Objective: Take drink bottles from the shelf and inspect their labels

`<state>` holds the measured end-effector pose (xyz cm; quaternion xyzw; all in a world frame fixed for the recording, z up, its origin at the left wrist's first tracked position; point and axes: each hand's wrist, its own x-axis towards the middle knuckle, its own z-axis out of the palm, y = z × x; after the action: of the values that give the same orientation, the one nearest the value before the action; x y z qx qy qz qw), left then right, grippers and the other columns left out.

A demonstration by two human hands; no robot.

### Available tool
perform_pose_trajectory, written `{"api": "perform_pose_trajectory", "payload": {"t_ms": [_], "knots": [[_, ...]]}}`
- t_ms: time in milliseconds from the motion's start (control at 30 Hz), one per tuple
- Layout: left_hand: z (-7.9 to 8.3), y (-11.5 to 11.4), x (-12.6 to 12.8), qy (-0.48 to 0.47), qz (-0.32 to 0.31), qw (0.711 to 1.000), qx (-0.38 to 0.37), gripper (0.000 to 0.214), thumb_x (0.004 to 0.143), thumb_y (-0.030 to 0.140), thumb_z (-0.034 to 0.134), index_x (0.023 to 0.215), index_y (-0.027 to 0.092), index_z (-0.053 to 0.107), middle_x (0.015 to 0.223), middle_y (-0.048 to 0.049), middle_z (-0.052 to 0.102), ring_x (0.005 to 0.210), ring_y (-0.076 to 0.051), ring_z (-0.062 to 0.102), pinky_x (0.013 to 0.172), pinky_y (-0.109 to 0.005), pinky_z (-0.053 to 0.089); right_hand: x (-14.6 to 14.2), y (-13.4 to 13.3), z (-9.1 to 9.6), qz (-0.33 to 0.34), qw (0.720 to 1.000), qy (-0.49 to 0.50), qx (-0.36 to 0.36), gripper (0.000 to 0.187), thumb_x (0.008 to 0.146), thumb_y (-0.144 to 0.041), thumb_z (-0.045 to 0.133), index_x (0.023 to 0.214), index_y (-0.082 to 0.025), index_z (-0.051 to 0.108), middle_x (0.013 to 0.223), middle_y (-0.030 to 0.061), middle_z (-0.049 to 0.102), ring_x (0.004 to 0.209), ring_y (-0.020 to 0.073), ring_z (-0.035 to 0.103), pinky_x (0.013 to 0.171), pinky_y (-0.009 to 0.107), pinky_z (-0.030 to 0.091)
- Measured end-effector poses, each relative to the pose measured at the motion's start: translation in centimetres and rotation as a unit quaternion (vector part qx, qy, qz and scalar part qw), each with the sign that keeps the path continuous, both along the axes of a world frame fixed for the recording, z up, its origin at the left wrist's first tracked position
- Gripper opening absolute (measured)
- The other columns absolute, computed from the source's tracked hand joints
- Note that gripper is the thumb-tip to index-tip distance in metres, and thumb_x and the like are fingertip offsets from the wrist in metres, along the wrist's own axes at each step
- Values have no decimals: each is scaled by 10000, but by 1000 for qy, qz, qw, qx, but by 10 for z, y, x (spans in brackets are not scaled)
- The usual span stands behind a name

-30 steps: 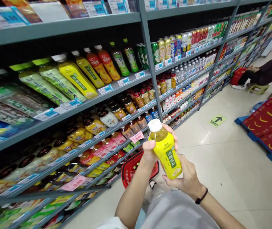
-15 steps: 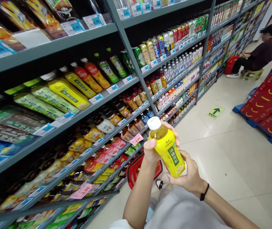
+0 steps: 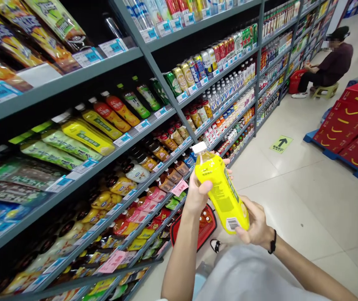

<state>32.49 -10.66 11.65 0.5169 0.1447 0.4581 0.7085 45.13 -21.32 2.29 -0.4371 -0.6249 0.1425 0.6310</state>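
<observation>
A yellow drink bottle (image 3: 221, 190) with a white cap is held tilted in front of me, its printed side panel and barcode facing up. My left hand (image 3: 200, 190) wraps round its upper half, thumb across the label and fingertips showing at the far side. Round the bottle's base, my right hand (image 3: 254, 221) grips with the thumb near the barcode; a black band circles that wrist. Below the bottle, a red shopping basket (image 3: 210, 234) rests on the floor with some items inside, partly hidden by my left forearm.
Shelves of drinks run along my left, with yellow bottles (image 3: 88, 136) and cans (image 3: 194, 69) on them. To the right, red cartons (image 3: 348, 121) are stacked on a blue pallet (image 3: 338, 156). A person (image 3: 329, 62) sits on a low stool farther down the aisle. A green arrow sign (image 3: 281, 144) marks the floor.
Both hands have turned the bottle about its length, so the front label has rolled away and the side with the barcode shows. More of the basket is visible, and the view has shifted slightly.
</observation>
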Motion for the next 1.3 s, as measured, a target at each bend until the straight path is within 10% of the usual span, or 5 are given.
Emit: {"api": "perform_pose_trajectory", "payload": {"t_ms": [333,500,800,1100,1300], "knots": [[3,-3,3,-22,-39,999,-9,683,762,499,841,1336,206,615,1414,-201,643,1085,-330,727,984,-534,585,6,-1,15,163,958,211,-106,576,891,-751,589,1019,-193,656,626,6,600,487,160,508,450,279,412],[-9,5,6,-10,76,997,-2,787,695,541,917,1357,243,613,1351,-159,673,1107,-321,714,995,-478,584,9,0,16,249,896,311,-196,660,918,-765,531,1164,-165,652,879,92,735,716,240,690,608,322,558],[1,4,14,36,220,972,75,666,759,239,919,1351,257,616,1182,-43,718,997,-164,719,900,-231,582,16,10,8,137,953,170,-208,611,884,-379,793,1405,-212,521,1223,79,717,1065,219,695,939,287,548],[-4,4,13,10,204,977,68,701,779,387,883,1413,292,600,1258,-74,699,1104,-234,705,982,-325,586,11,15,8,286,881,332,-176,531,880,-525,791,1283,-208,655,1099,86,757,869,200,718,821,303,604],[-10,9,15,-10,210,973,92,720,804,400,862,1464,356,575,1408,-73,638,1218,-246,668,1026,-333,572,12,26,1,367,787,436,-235,706,806,-754,700,1122,-123,711,788,120,728,522,160,595,377,212,429]]}}
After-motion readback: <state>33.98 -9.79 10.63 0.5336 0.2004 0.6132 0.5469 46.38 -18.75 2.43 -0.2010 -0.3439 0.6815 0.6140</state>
